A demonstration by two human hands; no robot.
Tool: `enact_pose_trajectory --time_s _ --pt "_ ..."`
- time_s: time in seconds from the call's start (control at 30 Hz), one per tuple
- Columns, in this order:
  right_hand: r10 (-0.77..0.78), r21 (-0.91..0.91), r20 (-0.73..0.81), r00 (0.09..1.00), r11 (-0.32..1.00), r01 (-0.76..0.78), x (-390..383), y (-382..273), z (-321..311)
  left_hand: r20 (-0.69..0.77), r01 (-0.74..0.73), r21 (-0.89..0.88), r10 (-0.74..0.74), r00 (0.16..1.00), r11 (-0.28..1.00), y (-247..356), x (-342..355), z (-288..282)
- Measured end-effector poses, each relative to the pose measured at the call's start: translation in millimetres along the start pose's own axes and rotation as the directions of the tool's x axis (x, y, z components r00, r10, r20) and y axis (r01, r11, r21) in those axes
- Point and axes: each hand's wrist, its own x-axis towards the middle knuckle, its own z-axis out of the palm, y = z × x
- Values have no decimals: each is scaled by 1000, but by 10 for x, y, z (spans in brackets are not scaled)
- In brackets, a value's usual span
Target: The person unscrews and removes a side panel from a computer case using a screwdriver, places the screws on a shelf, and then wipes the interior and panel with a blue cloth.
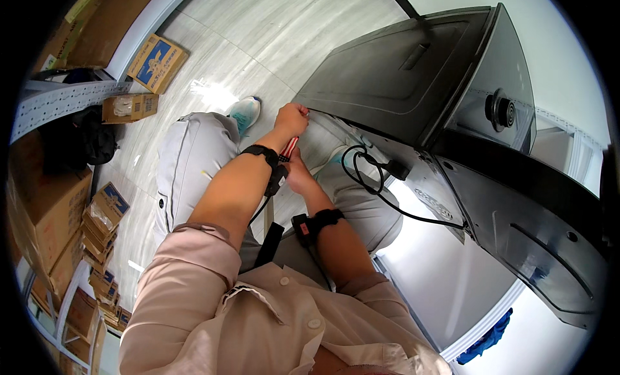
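My left hand [292, 119] is at the near corner of a large black appliance [387, 78], its fingers closed in a pinch by the lower edge. What they hold, if anything, is too small to make out. Just below it, my right hand [298, 173] is closed around a red-and-black striped handle [289, 148], partly covered by the left wrist; the working end of this tool is hidden. A black power cord [413, 215] hangs in loops from the appliance's underside, its plug [396, 169] right of my hands.
A glass pane with a round black knob [500, 110] forms the appliance's right part. Cardboard boxes [157, 63] stand on the floor at left, beside a white perforated shelf [68, 104] and a black bag [90, 135]. A blue cloth [485, 339] lies at lower right.
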Motion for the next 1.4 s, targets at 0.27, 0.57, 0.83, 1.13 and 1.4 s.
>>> enact_pose_trajectory --time_s 0.27,0.57,0.83,1.13,1.4 --pt "81 -29 -87 993 996 -84 -57 -262 73 14 34 -50 -33 999 998 161 -83 -12" --pt "-33 -40 -56 998 999 30 41 -56 -1 14 94 -74 -93 996 993 213 -120 -34" --pt "103 -164 -58 993 980 -111 41 -21 -33 -29 51 48 -49 998 998 161 -95 -16" --pt "100 -136 -48 994 985 -106 -54 -194 3 62 86 -133 -79 995 987 134 -86 -10" --pt "238 -42 -45 970 970 -240 -146 -374 89 118 174 -293 -145 982 940 160 -102 -8"
